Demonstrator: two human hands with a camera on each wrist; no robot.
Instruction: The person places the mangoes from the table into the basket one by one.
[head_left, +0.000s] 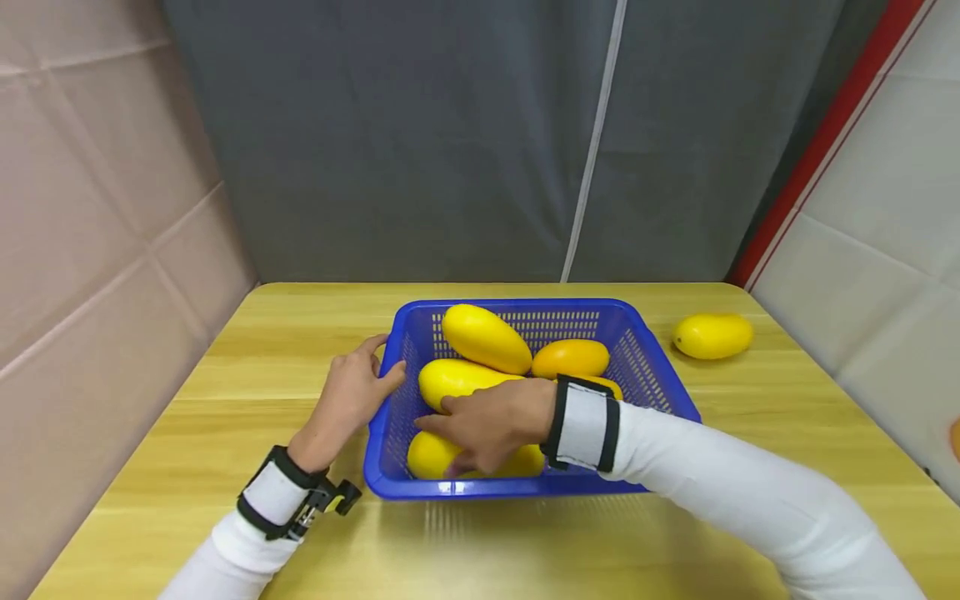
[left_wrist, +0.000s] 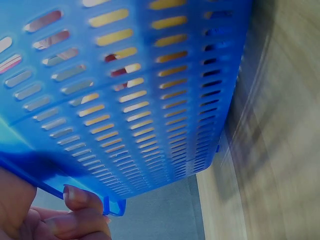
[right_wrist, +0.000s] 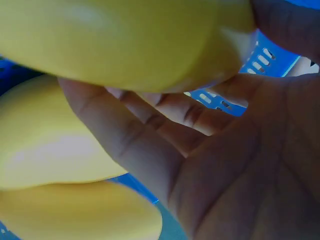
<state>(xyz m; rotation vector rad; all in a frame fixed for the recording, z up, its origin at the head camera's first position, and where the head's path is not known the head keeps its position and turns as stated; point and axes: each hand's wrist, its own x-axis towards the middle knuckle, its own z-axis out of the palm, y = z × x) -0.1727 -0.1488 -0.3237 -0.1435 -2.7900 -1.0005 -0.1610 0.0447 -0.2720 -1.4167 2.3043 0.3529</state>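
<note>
A blue plastic basket (head_left: 682,410) with slotted walls holds several smooth, yellow oblong fruits. My left hand (head_left: 351,392) grips the basket's left rim, thumb over the top and fingers outside; the left wrist view shows those fingers (left_wrist: 82,220) curled at the rim. Inside the basket, my right hand (head_left: 491,421) holds the front yellow fruit (head_left: 433,457), thumb on its near side and fingers on its far side. Seen from the right wrist, this fruit (right_wrist: 130,40) lies between the thumb and fingers. Right behind it lies another yellow fruit (head_left: 457,379).
A lone yellow fruit (head_left: 712,336) lies on the wooden table (head_left: 300,333) right of the basket. More fruits, a long one (head_left: 486,337) and an orange-yellow one (head_left: 572,358), sit at the basket's back. A grey curtain (head_left: 412,150) hangs behind the table.
</note>
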